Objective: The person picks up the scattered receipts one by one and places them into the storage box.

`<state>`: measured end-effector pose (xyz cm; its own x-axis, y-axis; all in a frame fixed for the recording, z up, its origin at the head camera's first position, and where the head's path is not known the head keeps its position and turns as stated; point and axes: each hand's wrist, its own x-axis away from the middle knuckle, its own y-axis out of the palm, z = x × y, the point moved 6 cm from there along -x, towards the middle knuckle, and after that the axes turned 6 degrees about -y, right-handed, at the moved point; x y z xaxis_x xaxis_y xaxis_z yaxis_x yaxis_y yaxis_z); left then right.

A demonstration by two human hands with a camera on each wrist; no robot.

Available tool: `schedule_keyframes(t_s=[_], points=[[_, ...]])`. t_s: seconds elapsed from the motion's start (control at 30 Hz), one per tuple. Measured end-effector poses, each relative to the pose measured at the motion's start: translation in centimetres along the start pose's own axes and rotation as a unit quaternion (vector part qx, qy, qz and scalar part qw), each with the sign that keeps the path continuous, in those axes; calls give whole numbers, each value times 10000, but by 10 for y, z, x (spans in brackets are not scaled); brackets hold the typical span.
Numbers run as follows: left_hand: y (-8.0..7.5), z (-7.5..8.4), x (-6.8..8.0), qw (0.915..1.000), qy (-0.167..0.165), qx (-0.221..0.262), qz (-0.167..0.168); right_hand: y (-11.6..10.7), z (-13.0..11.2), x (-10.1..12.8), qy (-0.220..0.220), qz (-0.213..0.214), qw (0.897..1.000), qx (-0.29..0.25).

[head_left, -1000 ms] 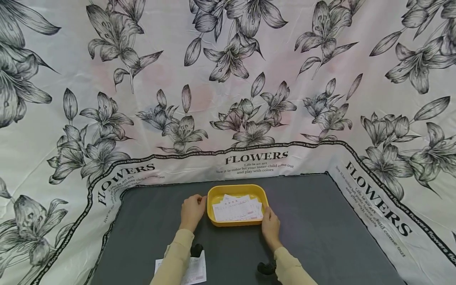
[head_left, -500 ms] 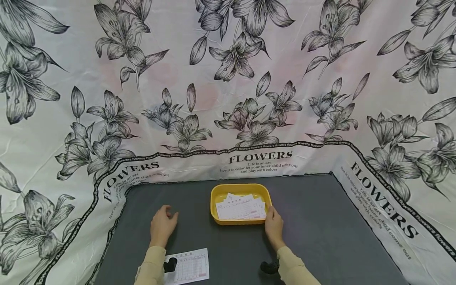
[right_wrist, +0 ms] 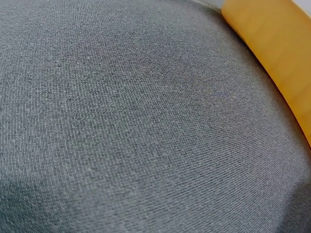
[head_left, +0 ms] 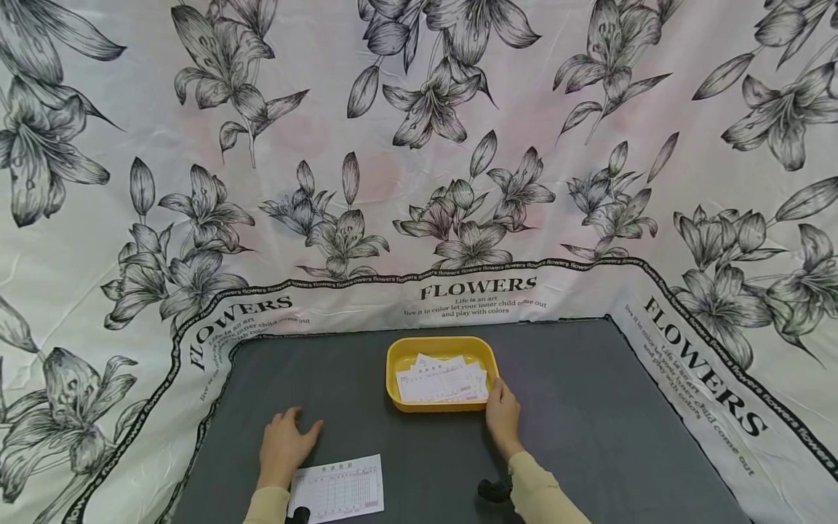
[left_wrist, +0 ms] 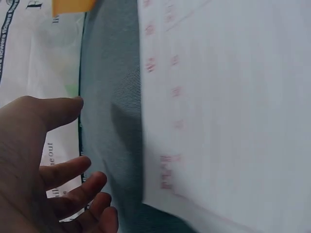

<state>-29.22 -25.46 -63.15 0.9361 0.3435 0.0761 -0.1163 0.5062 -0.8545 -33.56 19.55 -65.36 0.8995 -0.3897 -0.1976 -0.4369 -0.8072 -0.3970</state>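
Note:
My left hand (head_left: 283,445) is spread with nothing in it, low over the grey table just left of a white printed form sheet (head_left: 340,486). In the left wrist view the thumb and loosely bent fingers (left_wrist: 92,187) stand apart from that sheet (left_wrist: 223,111). A shallow yellow plastic tray (head_left: 441,407) lies farther back, with several similar form sheets (head_left: 440,384) overlapping inside it. My right hand (head_left: 503,418) grips the tray at its front right corner. The right wrist view catches only the tray's side wall (right_wrist: 277,53), without the hand.
A dark grey cloth (head_left: 576,437) covers the table. White fabric printed with black flowers (head_left: 471,182) hangs behind and along both sides. Black wrist-worn pieces (head_left: 494,491) show below the hands.
My left hand has let go of the tray's left side and moved left and back toward me, uncovering the loose form sheet. The right hand stays at the tray.

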Motion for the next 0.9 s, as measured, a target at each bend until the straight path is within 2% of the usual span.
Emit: schedule_keyframes(t_s=[0.43,0.73,0.9], points=[[10,-8,30,9991,-364,193,30,0,-5,-2,-51,41,9999,-87],[17,-14,49,9996,-96,87,252,-2,-2,-1,-78,116,9998,-119],[23,-18,57,9990,-188,62,405,-2,0,0,-57,86,9999,-129]])
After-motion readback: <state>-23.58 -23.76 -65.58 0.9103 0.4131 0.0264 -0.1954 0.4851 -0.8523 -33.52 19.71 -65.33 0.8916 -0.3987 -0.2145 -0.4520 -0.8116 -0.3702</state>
